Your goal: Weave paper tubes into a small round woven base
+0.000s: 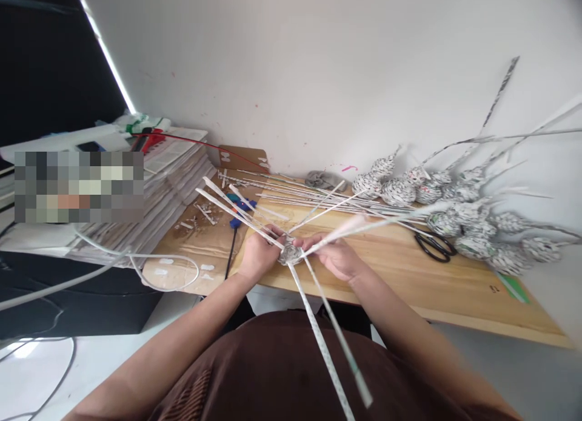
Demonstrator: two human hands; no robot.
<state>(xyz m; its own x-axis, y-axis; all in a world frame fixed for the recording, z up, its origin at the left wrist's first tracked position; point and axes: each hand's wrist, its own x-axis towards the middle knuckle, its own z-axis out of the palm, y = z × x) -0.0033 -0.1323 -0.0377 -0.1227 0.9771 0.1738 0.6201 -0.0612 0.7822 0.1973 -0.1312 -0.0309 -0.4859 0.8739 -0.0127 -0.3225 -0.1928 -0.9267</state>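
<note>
1. The left hand (260, 252) pinches the small woven paper base (290, 254), which lies right of its fingers.
2. The right hand's (340, 261) bunched fingers meet the opposite side (exact grip unclear); one long paper strip (318, 331) runs bodyward.

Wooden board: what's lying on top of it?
On the wooden board: woven paper pieces, loose paper rods, black-handled scissors and a green strip. The board's surface under the woven pile is covered, so anything beneath can't be seen.

Both forearms angled inward, left hand (261, 251) and right hand (337, 257) curled.
</note>
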